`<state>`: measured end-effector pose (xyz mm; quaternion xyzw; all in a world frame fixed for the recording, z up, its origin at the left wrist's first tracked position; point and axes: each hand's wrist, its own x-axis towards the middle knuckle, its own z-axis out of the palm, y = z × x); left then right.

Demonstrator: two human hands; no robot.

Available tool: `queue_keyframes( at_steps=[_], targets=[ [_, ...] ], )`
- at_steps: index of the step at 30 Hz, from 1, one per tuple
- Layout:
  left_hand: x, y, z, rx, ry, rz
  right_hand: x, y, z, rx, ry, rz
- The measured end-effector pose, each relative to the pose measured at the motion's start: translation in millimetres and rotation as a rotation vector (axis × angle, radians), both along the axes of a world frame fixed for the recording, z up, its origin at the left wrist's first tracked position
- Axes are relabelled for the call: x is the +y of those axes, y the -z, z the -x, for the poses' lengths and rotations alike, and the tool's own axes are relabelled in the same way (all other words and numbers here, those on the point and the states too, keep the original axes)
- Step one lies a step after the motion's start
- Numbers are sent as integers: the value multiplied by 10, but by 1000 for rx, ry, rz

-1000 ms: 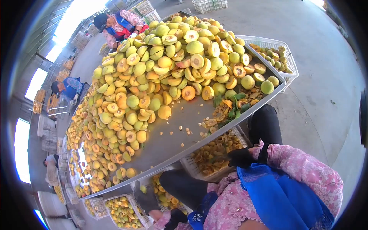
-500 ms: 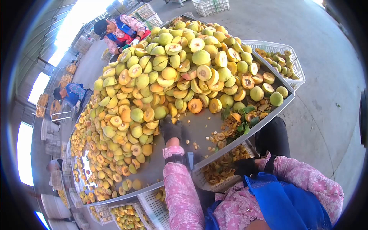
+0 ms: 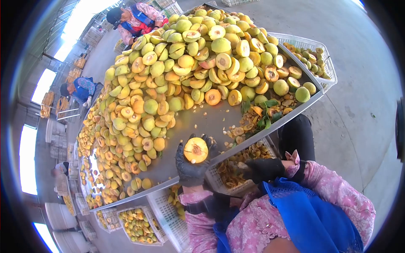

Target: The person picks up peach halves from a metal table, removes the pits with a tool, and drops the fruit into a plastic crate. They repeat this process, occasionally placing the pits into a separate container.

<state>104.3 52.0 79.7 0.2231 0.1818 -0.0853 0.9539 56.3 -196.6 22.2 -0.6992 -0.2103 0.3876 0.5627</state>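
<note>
My left hand (image 3: pixel 190 172), in a dark glove, holds a peach half (image 3: pixel 196 148) over the near edge of the metal table (image 3: pixel 175 145). Its orange cut face is turned up, with a brownish hollow in the middle. My right hand (image 3: pixel 266 170), also gloved, is closed to the right, above a crate (image 3: pixel 216 180) of pieces and scraps. What its fingers hold is blurred. Ahead of my left hand rises a large heap of yellow-green peaches (image 3: pixel 179 69), many of them cut, and small pale seeds lie on the bare metal.
Leaves (image 3: pixel 265 116) and scraps lie at the table's right corner. Crates of fruit stand beyond it (image 3: pixel 327 69) and under the near edge (image 3: pixel 139 225). A co-worker (image 3: pixel 137 21) bends at the far side; another person (image 3: pixel 82 90) is at the left.
My left hand has drawn back from the heap towards me and now holds a peach half, cut face up. My right hand has shifted slightly left and up, staying over the crate.
</note>
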Motion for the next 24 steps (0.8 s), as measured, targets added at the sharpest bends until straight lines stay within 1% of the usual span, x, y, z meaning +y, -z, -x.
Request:
queue_keyframes(
  at_steps=[1, 2, 4, 5, 6, 7, 8, 9, 10, 11, 12, 13, 15, 16, 18, 19, 20, 21, 22, 23, 24],
  targets=[
    [-80, -47, 70, 19, 15, 44, 14, -227, -55, 58, -48, 22],
    [-137, -73, 128, 38, 31, 89, 11, -377, -80, 58, -47, 28],
    [-184, -22, 239, 20, 76, 83, 2, -569, -97, 104, -103, 151],
    [-209, 21, 277, -2, 79, 6, 4, -581, -92, 105, -101, 156],
    [-237, 54, 312, -26, 81, -70, 3, -585, -91, 46, -114, 123],
    [-261, 76, 356, -27, 82, -66, 13, -595, -82, -13, -128, 89],
    [-297, 60, 400, -25, 75, -13, 43, -639, -66, -13, -127, 91],
    [-330, 54, 440, -25, 69, 40, 83, -705, -49, 35, -58, 86],
    [-345, 130, 478, -25, 70, 41, 108, -744, -34, 83, 12, 82],
    [-345, 266, 519, -168, 64, -490, 137, -674, -19, 83, 13, 82],
    [-360, 318, 547, -310, 54, -1021, 186, -557, -11, -66, 26, 70],
    [-357, 362, 572, -311, 55, -1019, 211, -465, -2, -215, 37, 59],
    [-392, 338, 606, -441, 186, -1225, 222, -532, -3, -217, 33, 91],
    [-412, 323, 627, -439, 185, -1223, 226, -584, -5, -218, 27, 121],
    [-511, 111, 653, -212, 67, -415, 218, -790, 26, -251, 69, 104],
    [-518, 100, 670, -211, 66, -414, 217, -869, 38, -285, 113, 86],
    [-524, 94, 685, -267, 96, -649, 222, -908, 37, -285, 112, 87],
    [-536, 83, 694, -323, 127, -883, 226, -935, 35, -218, 103, 139],
    [-559, 77, 707, -323, 129, -882, 232, -945, 35, -151, 97, 191],
    [-594, 65, 719, -362, 67, -975, 243, -930, 38, -148, 99, 193],
    [-615, 62, 723, -403, 2, -1068, 257, -903, 40, -39, 104, 176]
  ],
)
